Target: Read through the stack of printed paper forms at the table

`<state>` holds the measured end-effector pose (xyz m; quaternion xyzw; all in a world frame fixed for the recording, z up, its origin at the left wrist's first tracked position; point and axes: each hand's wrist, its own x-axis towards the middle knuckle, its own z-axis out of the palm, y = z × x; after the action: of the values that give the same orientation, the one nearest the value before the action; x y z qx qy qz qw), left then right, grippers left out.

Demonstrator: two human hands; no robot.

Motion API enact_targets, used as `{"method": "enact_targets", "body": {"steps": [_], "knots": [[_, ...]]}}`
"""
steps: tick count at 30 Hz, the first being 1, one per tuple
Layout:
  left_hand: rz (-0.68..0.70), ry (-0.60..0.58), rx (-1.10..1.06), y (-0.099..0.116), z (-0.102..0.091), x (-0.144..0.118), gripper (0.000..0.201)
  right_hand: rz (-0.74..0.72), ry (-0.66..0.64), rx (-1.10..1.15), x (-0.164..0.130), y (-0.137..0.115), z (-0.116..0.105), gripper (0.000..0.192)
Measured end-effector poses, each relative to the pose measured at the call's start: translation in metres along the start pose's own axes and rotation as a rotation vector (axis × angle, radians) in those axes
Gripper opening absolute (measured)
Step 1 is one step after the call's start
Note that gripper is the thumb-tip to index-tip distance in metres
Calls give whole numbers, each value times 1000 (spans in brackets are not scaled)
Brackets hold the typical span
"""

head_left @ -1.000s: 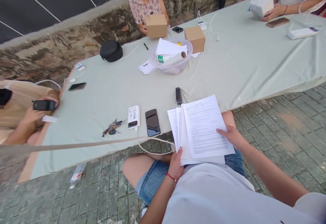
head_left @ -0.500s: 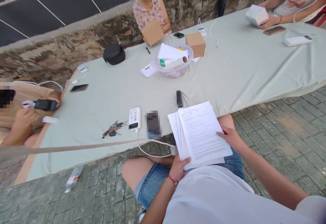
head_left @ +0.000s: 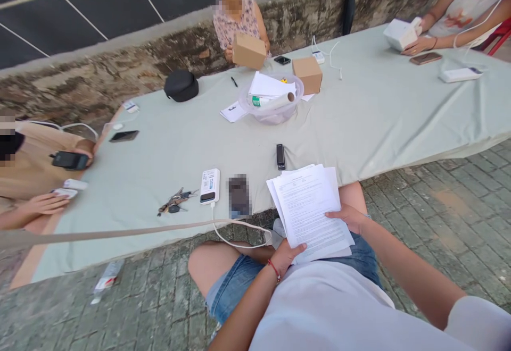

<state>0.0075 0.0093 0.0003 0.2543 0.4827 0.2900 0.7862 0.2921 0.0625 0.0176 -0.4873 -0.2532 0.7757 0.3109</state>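
A loose stack of printed paper sheets (head_left: pixel 305 207) lies tilted over my lap, its far edge near the table. My left hand (head_left: pixel 288 255) grips the near left corner, thumb on top and fingers hidden underneath. At the right edge, my right hand (head_left: pixel 346 217) pinches the sheets with its thumb on the print. Several sheets fan out beneath the top one. Just beyond the paper lies a small black device (head_left: pixel 280 156). Left of the stack are a blurred-out dark object (head_left: pixel 239 195), a white power bank (head_left: pixel 209 185) with a cable, and a bunch of keys (head_left: pixel 175 201).
On the cloth-covered table (head_left: pixel 167 143) stand a plastic basin (head_left: pixel 271 114) holding papers and a roll, a cardboard box (head_left: pixel 307 75) and a black case (head_left: pixel 181 85). Three other people sit around it, handling objects. A plastic bottle (head_left: pixel 107 279) lies on the paving.
My right hand has moved left with the top sheet, so the stack is more gathered. Across the table, a person has turned a cardboard box; the person at left has lowered a hand to the table.
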Motion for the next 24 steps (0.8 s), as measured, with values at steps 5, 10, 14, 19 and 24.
{"method": "enact_targets", "body": {"steps": [5,10,14,19,24], "knots": [[304,272,85,37,16,13,63,-168,219,-150,-15,-14,-1,59],[642,256,140,116,42,36,56,-497,374,-217,-20,-58,14,66],[881,220,210,186,55,45,64,-778,416,-321,-8,-107,34,72],[982,174,373,227,40,39,63,-820,253,-450,11,-140,41,64],[909,184,407,224,14,38,64,-705,50,-554,21,-147,30,47]]}}
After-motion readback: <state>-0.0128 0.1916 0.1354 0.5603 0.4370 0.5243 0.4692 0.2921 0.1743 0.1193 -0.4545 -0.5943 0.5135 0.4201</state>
